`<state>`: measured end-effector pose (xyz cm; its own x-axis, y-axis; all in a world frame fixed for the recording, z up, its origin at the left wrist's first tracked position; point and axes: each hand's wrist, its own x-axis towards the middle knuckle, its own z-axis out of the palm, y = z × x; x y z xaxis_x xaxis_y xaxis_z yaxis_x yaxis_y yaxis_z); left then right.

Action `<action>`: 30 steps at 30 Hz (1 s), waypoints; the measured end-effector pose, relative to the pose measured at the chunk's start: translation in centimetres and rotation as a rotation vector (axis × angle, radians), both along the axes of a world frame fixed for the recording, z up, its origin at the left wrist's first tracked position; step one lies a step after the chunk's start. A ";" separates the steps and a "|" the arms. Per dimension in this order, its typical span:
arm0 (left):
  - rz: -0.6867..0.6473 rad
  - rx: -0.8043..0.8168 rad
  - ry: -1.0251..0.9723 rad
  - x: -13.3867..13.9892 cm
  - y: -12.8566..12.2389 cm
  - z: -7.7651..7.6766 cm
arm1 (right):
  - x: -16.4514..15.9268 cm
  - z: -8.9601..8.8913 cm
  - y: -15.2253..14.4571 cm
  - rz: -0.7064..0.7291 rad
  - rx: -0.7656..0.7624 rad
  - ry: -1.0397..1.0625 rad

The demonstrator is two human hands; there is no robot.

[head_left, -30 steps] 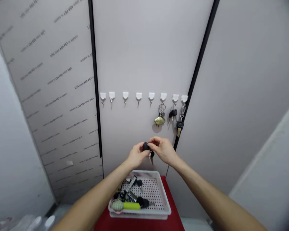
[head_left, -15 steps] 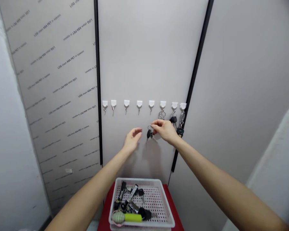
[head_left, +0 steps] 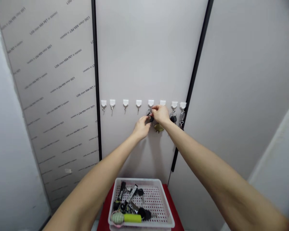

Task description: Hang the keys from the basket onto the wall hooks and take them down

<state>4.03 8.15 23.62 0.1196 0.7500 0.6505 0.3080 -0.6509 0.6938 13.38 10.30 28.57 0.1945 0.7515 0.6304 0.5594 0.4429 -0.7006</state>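
Observation:
A bunch of keys (head_left: 150, 118) on a metal ring is up at a white wall hook (head_left: 151, 103). My right hand (head_left: 161, 115) pinches the ring just below that hook; whether the ring is on the hook's wire I cannot tell. From the lower left, my left hand (head_left: 142, 127) has its fingertips closed on the keys. A yellowish-green hanging piece (head_left: 159, 128) shows beneath my right hand, which hides part of the neighbouring hook (head_left: 162, 102). Farther right, black-headed keys (head_left: 173, 119) hang from another hook (head_left: 174, 105).
A white perforated basket (head_left: 144, 179) with several keys and a lime-green fob (head_left: 132, 218) stands on a red surface (head_left: 171, 200) below. Several bare hooks (head_left: 125, 103) line the panel to the left. Black vertical strips (head_left: 97, 80) edge the panel.
Both hands have moved up to the hook, the right one carrying the keys. My left hand, apart from the keys before, has come right and now grips them.

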 end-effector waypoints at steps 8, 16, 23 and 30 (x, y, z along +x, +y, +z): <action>-0.018 -0.207 0.050 -3.3 -3.0 -9.4 | 1.3 -8.1 -5.0 -0.031 0.185 -0.354; -0.161 -0.493 0.390 -5.8 -8.0 -20.3 | 2.1 -25.4 -10.8 0.599 -0.630 -0.753; -0.139 -0.530 0.673 -5.7 -8.2 -21.6 | 1.5 -27.6 -11.0 0.520 -0.695 -0.835; -0.124 -0.553 0.786 -6.1 -8.0 -21.6 | 2.2 -27.9 -9.7 0.543 -0.791 -0.409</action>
